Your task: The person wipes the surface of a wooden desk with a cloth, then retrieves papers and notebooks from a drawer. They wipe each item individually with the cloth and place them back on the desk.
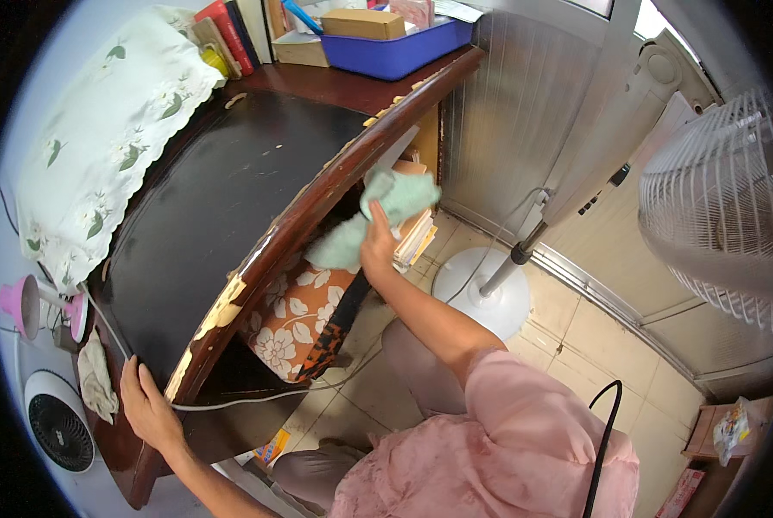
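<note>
My right hand (378,248) is closed around a pale green cloth (401,195), which hangs on both sides of the fingers. It is just beyond the chipped front edge (266,246) of a dark desk, beside stacked papers (416,235) underneath. Below the cloth, a box or cushion covered in orange, white-flowered fabric (291,324) shows partly under the desk. My left hand (149,404) lies on the near left end of the desk, fingers stretched out. A grey cable (257,398) passes by or beneath those fingers; whether they press on it is hidden.
A blue tray (395,53) and upright books (231,39) stand at the desk's back. To the left are a flowered white cover (114,129), a pink lamp (24,306) and a small fan (60,427). A large standing fan (710,198) rises on the right.
</note>
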The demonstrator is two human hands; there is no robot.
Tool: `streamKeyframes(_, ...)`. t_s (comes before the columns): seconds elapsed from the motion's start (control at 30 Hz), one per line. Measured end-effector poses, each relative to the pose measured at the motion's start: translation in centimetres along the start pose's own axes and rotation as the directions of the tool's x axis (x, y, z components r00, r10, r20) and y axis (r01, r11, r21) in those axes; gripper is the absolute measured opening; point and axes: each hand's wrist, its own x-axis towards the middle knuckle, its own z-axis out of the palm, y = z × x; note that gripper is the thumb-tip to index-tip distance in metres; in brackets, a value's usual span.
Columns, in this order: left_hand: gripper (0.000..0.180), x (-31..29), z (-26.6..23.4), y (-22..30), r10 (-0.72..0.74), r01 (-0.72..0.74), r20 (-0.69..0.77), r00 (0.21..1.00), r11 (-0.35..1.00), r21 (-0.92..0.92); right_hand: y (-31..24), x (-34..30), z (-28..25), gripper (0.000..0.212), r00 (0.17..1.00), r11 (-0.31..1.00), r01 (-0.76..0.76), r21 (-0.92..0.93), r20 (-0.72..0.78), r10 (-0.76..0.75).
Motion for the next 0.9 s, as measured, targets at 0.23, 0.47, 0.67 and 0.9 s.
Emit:
streamKeyframes(0.23,0.037,-0.5,-1.0,0.0,0.030,-0.029,-0.006,1.000,0.998,0.058,-2.1,-4.5,-3.7,0.033,0.958,0.969,0.178,-0.171,0.257,-0.131)
streamKeyframes(0.47,0.039,-0.5,-1.2,0.3,0.019,-0.018,-0.015,1.000,0.998,0.065,-6.3,-7.9,-4.2,0.031,0.392,0.855,0.518,0.014,0.885,-0.251)
streamKeyframes(0.67,0.041,-0.8,-1.7,0.2,0.010,-0.011,0.010,1.000,0.996,0.086,-8.1,-9.6,-5.3,0.033,0.455,0.893,0.450,-0.018,0.865,-0.212)
streamKeyframes(0.9,0.041,-0.4,-1.4,-0.6,0.006,-0.006,0.002,1.000,0.996,0.090,-6.8,-11.5,-4.1,0.047,0.516,0.871,0.491,0.017,0.799,-0.307)
